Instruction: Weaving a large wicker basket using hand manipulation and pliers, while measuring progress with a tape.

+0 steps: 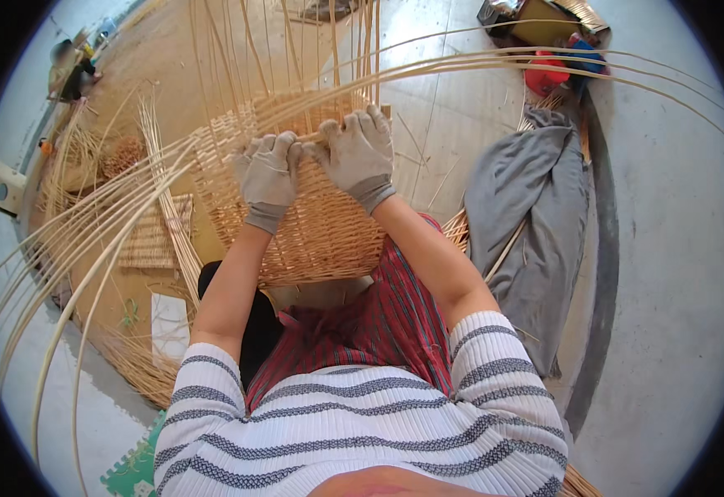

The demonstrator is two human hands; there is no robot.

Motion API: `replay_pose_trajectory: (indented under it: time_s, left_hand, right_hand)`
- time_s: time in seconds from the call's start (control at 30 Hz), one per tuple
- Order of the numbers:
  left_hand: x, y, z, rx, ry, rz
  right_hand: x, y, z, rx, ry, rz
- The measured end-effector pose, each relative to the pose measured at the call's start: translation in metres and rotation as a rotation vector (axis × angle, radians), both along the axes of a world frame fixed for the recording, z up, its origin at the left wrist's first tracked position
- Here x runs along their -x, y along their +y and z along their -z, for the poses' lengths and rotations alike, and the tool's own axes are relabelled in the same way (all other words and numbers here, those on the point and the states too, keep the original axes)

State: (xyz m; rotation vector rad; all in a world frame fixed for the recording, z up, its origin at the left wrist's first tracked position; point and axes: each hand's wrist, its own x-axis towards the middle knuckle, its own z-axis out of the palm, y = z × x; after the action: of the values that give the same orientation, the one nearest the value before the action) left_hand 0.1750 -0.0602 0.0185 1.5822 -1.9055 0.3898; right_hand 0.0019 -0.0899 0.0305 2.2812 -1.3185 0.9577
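Observation:
A partly woven wicker basket [312,224] stands tilted in front of my lap, with long upright canes [250,50] rising from its far side. My left hand [269,176], in a grey-beige work glove, curls its fingers over the basket's near rim. Close beside it, my right hand [355,157], gloved the same way, grips the rim near the right corner. Both thumbs point toward each other. A bundle of loose cane ends [453,62] bends off to the far right, and more long canes [89,219] fan out to the left. Exactly which strands lie under the fingers is hidden.
Grey cloth [528,182] covers a bundle on the right. A woven panel [159,236] and cane piles [134,360] lie at left. A red container [547,73] stands far right beside a bin. Another person [74,74] sits at the far left.

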Motion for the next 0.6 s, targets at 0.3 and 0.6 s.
replay_pose_trajectory:
  time_s: [0.3,0.6]
  left_hand:
    - [-0.032,-0.032,0.011,-0.264,0.322,0.193]
    - [-0.022,-0.006,0.005,-0.439,0.324,0.125]
  right_hand:
    - [0.003,0.010,0.015,0.017,0.011,-0.033]
    - [0.003,0.020,0.032,0.104,-0.092,-0.045]
